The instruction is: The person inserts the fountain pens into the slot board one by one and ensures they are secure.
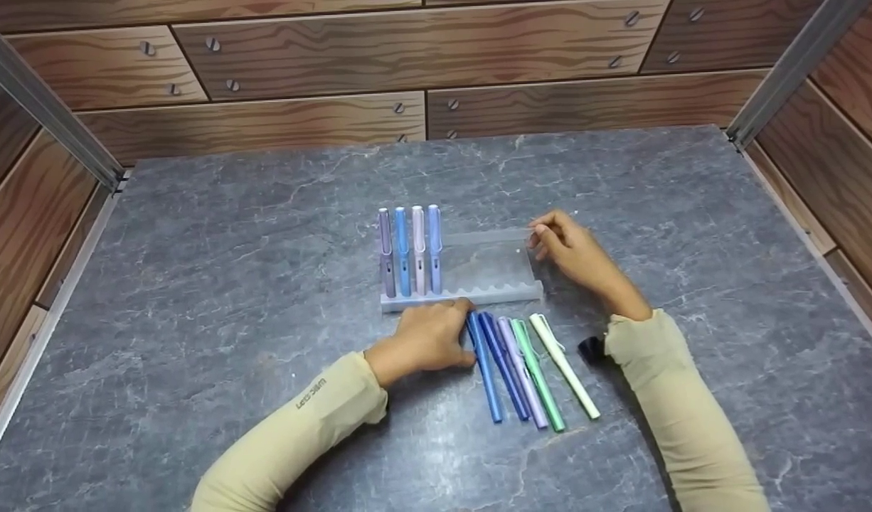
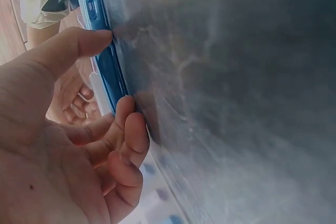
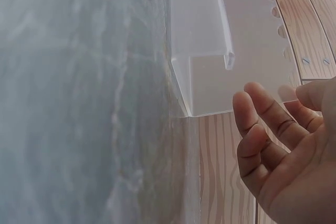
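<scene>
The clear rack (image 1: 464,297) holds several pens, including a light blue pen (image 1: 402,249), upright on its left side. My left hand (image 1: 432,334) is at a blue pen (image 1: 484,366) lying in front of the rack; in the left wrist view, the thumb and curled fingers (image 2: 126,145) of that hand hold this blue pen (image 2: 109,72) along its side. At the rack's back right corner, my right hand (image 1: 571,249) pinches the panel between thumb and finger. The right wrist view shows this hand (image 3: 283,150) beside the clear rack (image 3: 252,51), its other fingers loosely curled.
Beside the blue pen lie a dark blue pen (image 1: 506,370), a purple pen (image 1: 523,373), a green pen (image 1: 539,377) and a pale yellow-green pen (image 1: 565,366). A black strap piece (image 1: 590,350) shows at the right sleeve. Wood-patterned panels (image 1: 407,50) surround the grey marbled table (image 1: 230,249).
</scene>
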`<state>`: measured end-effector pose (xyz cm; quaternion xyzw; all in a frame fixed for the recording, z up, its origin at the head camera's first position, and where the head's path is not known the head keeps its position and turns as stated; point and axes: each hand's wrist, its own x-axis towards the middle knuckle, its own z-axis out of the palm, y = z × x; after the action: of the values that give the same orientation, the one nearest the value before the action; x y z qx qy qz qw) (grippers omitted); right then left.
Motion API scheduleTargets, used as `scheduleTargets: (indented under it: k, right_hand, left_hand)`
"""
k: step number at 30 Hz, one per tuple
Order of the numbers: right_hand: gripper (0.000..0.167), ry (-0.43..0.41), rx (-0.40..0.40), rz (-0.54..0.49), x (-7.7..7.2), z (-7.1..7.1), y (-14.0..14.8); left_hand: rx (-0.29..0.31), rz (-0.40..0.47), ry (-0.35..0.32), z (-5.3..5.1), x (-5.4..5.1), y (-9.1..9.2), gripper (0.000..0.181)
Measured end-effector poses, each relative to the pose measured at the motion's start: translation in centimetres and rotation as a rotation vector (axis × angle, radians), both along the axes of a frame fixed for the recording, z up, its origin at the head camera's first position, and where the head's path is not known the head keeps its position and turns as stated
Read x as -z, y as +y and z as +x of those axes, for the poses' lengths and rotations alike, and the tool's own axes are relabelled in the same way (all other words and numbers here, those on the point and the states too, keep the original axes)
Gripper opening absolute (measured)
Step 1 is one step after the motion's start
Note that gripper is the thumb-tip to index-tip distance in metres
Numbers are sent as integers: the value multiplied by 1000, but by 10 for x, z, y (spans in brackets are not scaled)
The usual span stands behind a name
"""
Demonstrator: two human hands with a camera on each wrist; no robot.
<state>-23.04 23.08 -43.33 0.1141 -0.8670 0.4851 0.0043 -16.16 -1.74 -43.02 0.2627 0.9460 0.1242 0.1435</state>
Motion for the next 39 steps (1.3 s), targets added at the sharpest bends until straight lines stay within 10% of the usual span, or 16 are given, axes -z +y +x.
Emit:
scheduleTargets:
  k: [39]
  right_hand:
    - [28,-22,5,12,-2,0,-1]
  left_hand:
    - [-37,729,-380,-10,-13,-15,67]
